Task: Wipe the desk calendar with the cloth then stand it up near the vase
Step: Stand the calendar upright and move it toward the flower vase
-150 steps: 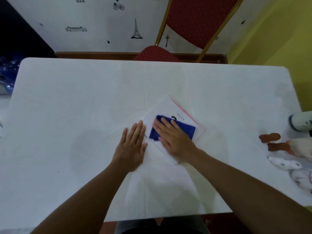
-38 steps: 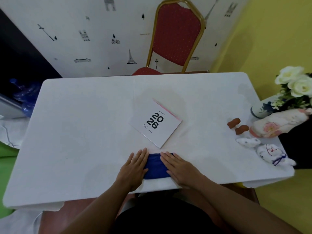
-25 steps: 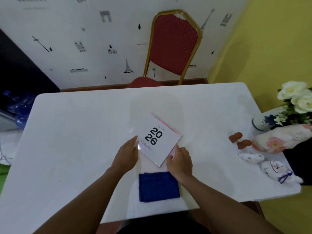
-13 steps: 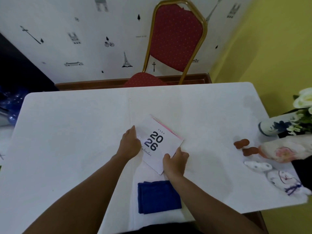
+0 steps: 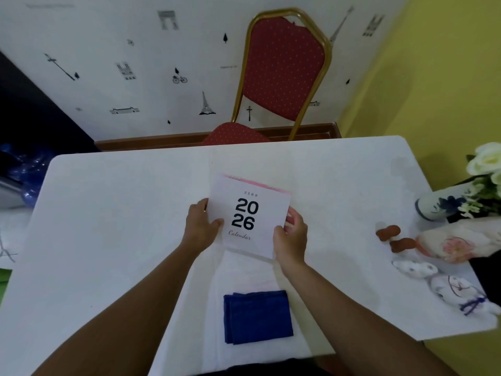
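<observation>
The white desk calendar (image 5: pixel 250 213), printed "2026" with a pink binding along its top edge, is lifted off the white table (image 5: pixel 108 213) and faces me. My left hand (image 5: pixel 199 226) grips its left edge and my right hand (image 5: pixel 292 234) grips its lower right edge. A folded blue cloth (image 5: pixel 257 316) lies flat on the table near the front edge, below the calendar, with no hand on it. At the far right stands a white and blue vase (image 5: pixel 439 204) holding white flowers (image 5: pixel 485 161).
Small ceramic figures crowd the right side: two brown pieces (image 5: pixel 393 237), a white and pink figure (image 5: pixel 455 242), and white cats (image 5: pixel 444 283). A red chair with a gold frame (image 5: pixel 282 74) stands behind the table's far edge.
The cloth was taken off the calendar, folded and laid down near the front edge. Both hands then took the calendar by its sides and raised it from flat to facing me.
</observation>
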`<state>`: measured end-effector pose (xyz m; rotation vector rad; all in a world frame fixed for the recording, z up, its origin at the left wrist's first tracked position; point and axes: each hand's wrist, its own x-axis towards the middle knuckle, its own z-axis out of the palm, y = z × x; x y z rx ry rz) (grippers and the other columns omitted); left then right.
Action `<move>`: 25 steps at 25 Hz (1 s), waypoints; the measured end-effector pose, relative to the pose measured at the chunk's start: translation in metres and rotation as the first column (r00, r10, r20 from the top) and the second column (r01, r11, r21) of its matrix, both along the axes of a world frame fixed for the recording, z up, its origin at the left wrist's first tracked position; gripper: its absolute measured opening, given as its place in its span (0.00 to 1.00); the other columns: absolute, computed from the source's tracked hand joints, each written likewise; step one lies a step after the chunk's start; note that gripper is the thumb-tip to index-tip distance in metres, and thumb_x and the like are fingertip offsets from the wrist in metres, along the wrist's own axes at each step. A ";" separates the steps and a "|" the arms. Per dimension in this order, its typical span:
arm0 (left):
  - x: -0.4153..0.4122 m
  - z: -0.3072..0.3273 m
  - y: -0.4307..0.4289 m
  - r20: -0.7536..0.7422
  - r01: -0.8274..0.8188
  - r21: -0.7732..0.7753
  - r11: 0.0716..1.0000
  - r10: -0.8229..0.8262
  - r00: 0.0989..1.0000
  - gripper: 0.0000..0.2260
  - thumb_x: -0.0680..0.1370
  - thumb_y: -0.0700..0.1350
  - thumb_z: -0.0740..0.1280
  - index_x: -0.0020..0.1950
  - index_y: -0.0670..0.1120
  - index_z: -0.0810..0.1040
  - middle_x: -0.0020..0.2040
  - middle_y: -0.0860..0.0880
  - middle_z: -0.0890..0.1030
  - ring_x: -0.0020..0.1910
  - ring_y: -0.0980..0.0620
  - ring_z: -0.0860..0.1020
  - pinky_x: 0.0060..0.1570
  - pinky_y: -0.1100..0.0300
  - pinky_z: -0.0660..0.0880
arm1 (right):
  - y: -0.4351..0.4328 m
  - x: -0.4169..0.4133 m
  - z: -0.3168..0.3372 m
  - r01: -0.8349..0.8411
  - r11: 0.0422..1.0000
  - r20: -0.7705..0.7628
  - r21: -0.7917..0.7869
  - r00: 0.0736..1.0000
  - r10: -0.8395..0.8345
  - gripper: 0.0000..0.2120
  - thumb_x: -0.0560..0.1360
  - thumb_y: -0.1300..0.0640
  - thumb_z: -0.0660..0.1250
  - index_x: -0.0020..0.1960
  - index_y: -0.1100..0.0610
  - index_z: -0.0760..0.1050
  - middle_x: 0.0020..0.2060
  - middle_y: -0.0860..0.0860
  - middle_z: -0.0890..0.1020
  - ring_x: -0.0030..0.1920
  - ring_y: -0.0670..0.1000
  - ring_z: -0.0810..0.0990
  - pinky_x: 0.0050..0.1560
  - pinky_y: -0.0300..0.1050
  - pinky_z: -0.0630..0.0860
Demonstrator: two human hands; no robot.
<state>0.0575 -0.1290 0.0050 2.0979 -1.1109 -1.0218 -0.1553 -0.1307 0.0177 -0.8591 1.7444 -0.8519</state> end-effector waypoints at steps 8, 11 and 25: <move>-0.009 0.013 0.019 -0.121 -0.073 -0.174 0.982 0.052 0.991 0.26 0.77 0.37 0.69 0.70 0.53 0.62 0.59 0.58 0.74 0.56 0.56 0.76 0.54 0.61 0.76 | -0.010 -0.001 0.023 -0.206 0.944 -0.008 -0.259 0.977 0.212 0.30 0.74 0.71 0.64 0.69 0.48 0.62 0.58 0.32 0.74 0.56 0.32 0.78 0.41 0.24 0.77; -0.012 0.005 0.038 -0.161 -0.036 -0.158 0.987 0.010 0.987 0.29 0.77 0.35 0.67 0.70 0.55 0.59 0.62 0.58 0.74 0.59 0.56 0.75 0.59 0.60 0.75 | 0.001 -0.011 0.012 -0.270 0.922 -0.037 -0.277 0.962 0.271 0.34 0.72 0.73 0.64 0.69 0.47 0.60 0.58 0.25 0.73 0.58 0.24 0.75 0.45 0.22 0.76; 0.016 -0.026 0.056 0.090 0.344 0.171 0.923 -0.362 0.928 0.38 0.79 0.33 0.60 0.81 0.57 0.47 0.83 0.50 0.54 0.82 0.42 0.52 0.77 0.40 0.58 | -0.006 -0.058 -0.028 -0.599 0.796 -0.254 -0.088 0.786 0.563 0.34 0.73 0.64 0.63 0.66 0.28 0.70 0.62 0.29 0.80 0.67 0.45 0.79 0.57 0.33 0.79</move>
